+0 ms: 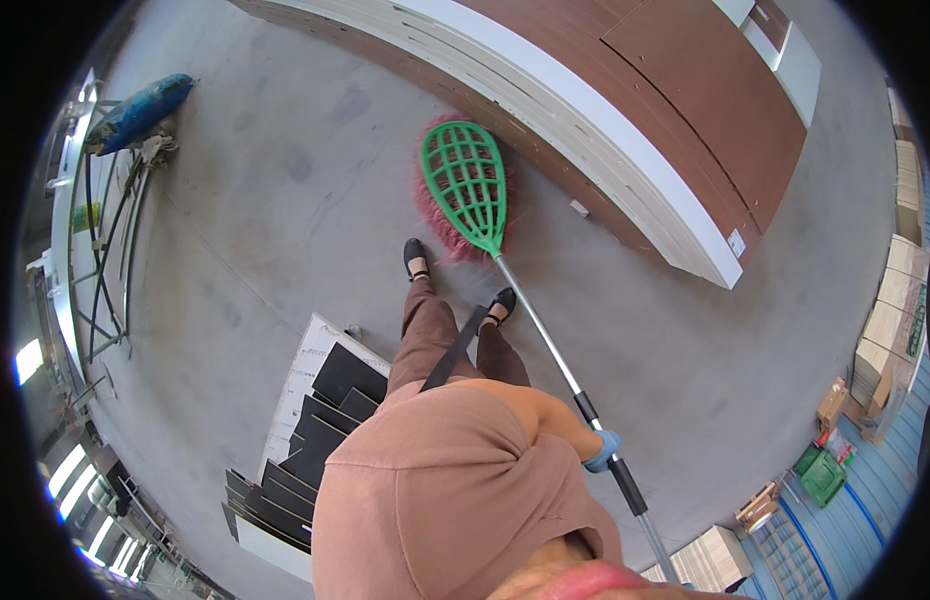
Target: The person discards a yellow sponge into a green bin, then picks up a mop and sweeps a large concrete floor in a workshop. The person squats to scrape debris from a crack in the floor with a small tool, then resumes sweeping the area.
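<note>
A dust mop (465,185) lies with its head on the grey floor, against the base of a large stack of panels. Its head has a green plastic lattice frame with a pinkish-red fringe around it. The silver handle with black sleeves slants down to the lower right, past my right side. My left hand (602,452), in a light blue glove, is closed around the handle by the black grip, with the forearm crossing in front of my body. Near the handle's upper end at the lower edge, only a sliver of blue shows where my right hand may be; its fingers are hidden.
Brown and white panels (685,130) are stacked ahead and right; a small pale scrap (579,208) lies beside them. Black boards (315,440) lean at my left. A metal frame (105,230) with a blue bag (145,112) stands far left. Cartons (890,310) and a green bin (821,474) line the right.
</note>
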Tool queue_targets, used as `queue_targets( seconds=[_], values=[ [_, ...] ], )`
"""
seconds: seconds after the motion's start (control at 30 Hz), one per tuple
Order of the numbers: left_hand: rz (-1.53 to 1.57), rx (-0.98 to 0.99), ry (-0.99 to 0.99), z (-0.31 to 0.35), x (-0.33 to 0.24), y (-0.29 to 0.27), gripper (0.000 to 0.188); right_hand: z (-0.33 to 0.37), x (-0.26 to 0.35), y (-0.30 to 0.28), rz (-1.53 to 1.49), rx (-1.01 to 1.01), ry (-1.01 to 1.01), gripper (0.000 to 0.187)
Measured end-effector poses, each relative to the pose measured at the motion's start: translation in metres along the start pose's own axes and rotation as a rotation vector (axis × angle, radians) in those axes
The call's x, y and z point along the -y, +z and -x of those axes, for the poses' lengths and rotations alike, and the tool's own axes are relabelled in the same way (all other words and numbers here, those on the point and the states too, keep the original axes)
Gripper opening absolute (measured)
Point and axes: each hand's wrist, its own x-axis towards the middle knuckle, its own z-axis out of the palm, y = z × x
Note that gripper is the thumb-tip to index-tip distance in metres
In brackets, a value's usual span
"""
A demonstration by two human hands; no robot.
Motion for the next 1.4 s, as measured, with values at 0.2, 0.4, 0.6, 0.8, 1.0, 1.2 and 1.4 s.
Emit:
queue_targets(
  seconds=[0.2, 0.4, 0.6, 0.8, 1.0, 1.2, 1.4],
  values=[
    [-1.605, -0.118, 0.53, -0.042, -0.055, -0.088, 0.027, -0.119, 0.05, 0.002, -0.489, 0.676, 0.144, 0.035],
    [0.33, -0.369, 0.135, -0.016, -0.145, -0.198, 0.028, -0.226, 0.124, -0.126, -0.603, 0.378, 0.017, 0.031],
    [0.397, -0.56, 0.475, 0.04, -0.202, -0.365, 0.038, -0.308, 0.211, -0.289, -0.613, 0.295, -0.176, 0.026],
    [0.643, -0.867, 0.737, 0.162, -0.216, -0.559, 0.049, -0.357, 0.346, -0.47, -0.655, 0.287, -0.346, 0.029],
    [0.989, -0.645, 0.957, 0.275, -0.243, -0.615, 0.027, -0.376, 0.409, -0.546, -0.697, 0.09, -0.395, 0.035],
    [0.873, -0.585, 0.752, 0.287, -0.253, -0.483, 0.035, -0.329, 0.321, -0.52, -0.628, 0.252, -0.118, 0.036],
    [0.727, -0.56, 0.561, 0.325, -0.282, -0.498, 0.033, -0.344, 0.327, -0.578, -0.488, 0.323, -0.113, 0.037]
  ],
)
